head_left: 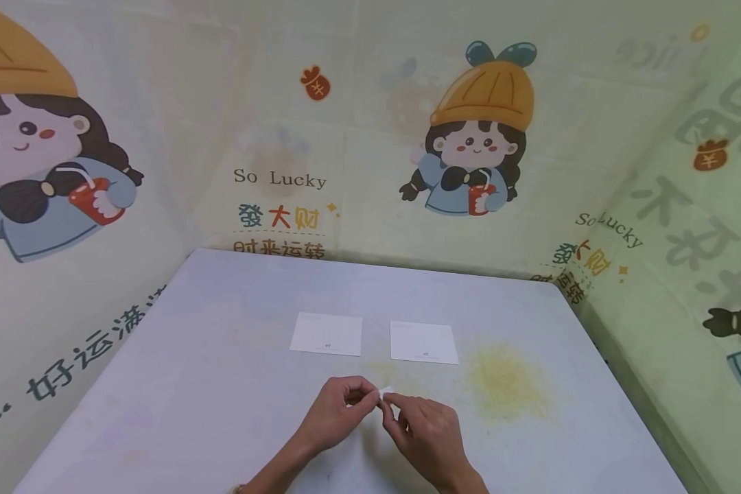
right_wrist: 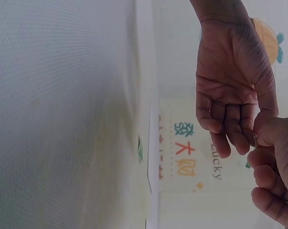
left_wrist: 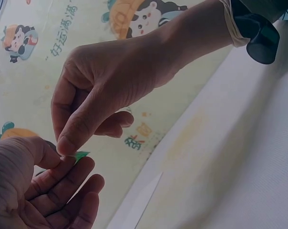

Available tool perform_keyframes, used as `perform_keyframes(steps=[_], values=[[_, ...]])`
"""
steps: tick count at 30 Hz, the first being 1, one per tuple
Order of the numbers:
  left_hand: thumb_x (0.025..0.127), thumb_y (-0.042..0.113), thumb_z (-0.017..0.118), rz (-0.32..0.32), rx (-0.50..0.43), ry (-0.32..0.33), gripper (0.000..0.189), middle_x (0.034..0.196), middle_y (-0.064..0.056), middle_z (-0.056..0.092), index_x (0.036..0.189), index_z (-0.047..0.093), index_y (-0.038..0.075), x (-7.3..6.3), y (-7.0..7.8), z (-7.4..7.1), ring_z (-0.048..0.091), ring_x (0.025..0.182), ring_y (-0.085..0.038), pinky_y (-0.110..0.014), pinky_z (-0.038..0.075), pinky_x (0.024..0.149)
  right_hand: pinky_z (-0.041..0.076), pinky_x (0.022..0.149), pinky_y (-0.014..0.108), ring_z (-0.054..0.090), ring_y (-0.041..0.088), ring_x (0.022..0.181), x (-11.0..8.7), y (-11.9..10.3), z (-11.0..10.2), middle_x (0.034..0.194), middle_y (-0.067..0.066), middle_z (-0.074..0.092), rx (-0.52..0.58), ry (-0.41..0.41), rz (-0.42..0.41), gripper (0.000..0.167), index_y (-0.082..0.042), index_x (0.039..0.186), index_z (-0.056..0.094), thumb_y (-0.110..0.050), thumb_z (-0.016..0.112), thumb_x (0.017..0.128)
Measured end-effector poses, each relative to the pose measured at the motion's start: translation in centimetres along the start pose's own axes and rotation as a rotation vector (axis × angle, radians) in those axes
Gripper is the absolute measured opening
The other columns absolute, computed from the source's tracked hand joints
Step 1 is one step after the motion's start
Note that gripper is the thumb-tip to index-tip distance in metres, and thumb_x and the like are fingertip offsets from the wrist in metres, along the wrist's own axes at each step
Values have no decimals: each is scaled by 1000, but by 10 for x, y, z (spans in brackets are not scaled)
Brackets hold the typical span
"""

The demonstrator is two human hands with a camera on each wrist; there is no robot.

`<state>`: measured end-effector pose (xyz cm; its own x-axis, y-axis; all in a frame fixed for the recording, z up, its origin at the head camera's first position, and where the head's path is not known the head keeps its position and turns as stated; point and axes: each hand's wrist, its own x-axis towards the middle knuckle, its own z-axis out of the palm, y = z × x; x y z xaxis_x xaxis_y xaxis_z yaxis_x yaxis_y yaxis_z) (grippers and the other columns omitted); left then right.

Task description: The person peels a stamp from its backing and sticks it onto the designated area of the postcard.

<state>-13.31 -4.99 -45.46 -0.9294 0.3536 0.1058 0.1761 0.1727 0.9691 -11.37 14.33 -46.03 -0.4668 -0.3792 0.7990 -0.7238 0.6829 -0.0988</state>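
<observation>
A small thin piece (head_left: 385, 391), white in the head view, sits between the fingertips of both hands above the near middle of the table. Its other face (left_wrist: 81, 155) shows green in the left wrist view. My left hand (head_left: 336, 415) pinches it from the left with thumb and forefinger. From the right, my right hand (head_left: 429, 436) pinches it the same way, fingertips almost touching the left ones. Beyond the hands lie two white cards, a left card (head_left: 326, 334) and a right card (head_left: 423, 342), flat and apart, each with tiny print near its lower edge.
The white table (head_left: 222, 384) has a yellow stain (head_left: 506, 381) right of the hands. Behind and beside it hangs a cloth (head_left: 370, 151) with cartoon figures and lettering. In the right wrist view, a small green leaf shape (right_wrist: 140, 150) shows low near the cards' edges.
</observation>
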Motion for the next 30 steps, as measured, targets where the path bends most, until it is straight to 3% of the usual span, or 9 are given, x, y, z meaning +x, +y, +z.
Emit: perform_keyframes(steps=[3, 5, 9, 15, 22, 30], values=[[100, 21, 64, -4, 6, -5, 17, 92, 2, 76, 98, 77, 10, -1, 0, -1, 74, 91, -29, -29, 52, 79, 39, 50, 6, 45, -3, 47, 0, -1, -1, 59, -10, 63, 6, -14, 18, 38, -11, 95, 78, -35, 50, 106], [100, 21, 64, -10, -1, -9, 17, 92, 2, 76, 98, 77, 10, -1, -1, -1, 74, 92, -31, -30, 52, 79, 41, 51, 7, 47, -3, 47, -1, -2, -2, 62, -9, 66, 14, -29, 30, 28, -11, 97, 78, -30, 60, 103], [100, 22, 63, -27, -21, -12, 18, 92, 1, 75, 98, 77, 11, -2, -1, -2, 74, 91, -34, -29, 51, 76, 45, 53, 8, 50, -2, 49, -1, -3, -2, 69, -6, 72, 35, -50, 45, 23, -10, 100, 78, -28, 65, 102], [101, 22, 63, -41, -37, -15, 19, 93, 0, 75, 99, 77, 9, -2, 0, -3, 73, 90, -35, -28, 52, 75, 42, 51, 6, 45, -4, 47, 1, -3, 0, 61, -9, 65, 46, -35, 40, 38, -10, 96, 75, -35, 48, 108], [100, 22, 63, -38, -32, -23, 18, 92, 0, 75, 97, 76, 10, -1, -1, -3, 74, 92, -33, -28, 51, 75, 37, 49, 4, 41, -6, 46, 3, -2, 2, 56, -12, 58, 45, -21, 56, 39, -10, 93, 71, -36, 46, 108], [100, 22, 64, -20, -9, -16, 17, 89, 2, 75, 96, 76, 10, -2, -1, -3, 72, 89, -32, -28, 48, 72, 35, 46, 4, 44, -7, 46, 4, 3, 4, 55, -13, 57, 67, 72, 65, 35, -10, 91, 69, -33, 48, 107]])
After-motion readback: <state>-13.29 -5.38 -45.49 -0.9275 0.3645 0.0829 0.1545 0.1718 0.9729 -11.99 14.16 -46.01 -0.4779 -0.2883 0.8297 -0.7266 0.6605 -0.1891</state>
